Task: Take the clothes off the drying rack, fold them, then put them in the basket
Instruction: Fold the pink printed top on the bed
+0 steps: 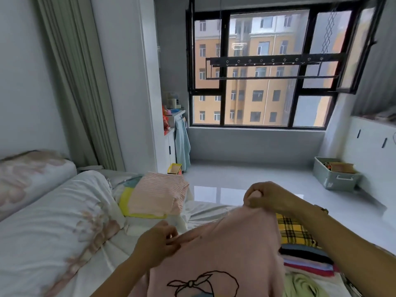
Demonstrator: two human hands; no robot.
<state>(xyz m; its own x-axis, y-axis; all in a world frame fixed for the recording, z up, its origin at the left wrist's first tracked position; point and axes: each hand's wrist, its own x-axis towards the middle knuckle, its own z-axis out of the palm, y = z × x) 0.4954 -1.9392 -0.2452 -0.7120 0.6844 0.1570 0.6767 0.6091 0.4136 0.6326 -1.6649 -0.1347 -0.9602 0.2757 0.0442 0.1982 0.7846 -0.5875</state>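
Pink top [225, 249] soft matt cloth; floor [257, 179] glossy, probably tile.

left hand [157, 241]: low, close to the body, fingers [171, 240] curled and pinching one edge of the pink top [225, 254]
right hand [262, 197]: higher and further forward, fingers bunched tight on the top's upper edge
left arm [120, 273]: bare forearm, rising from the bottom edge
right arm [342, 243]: bare forearm, reaching in from lower right
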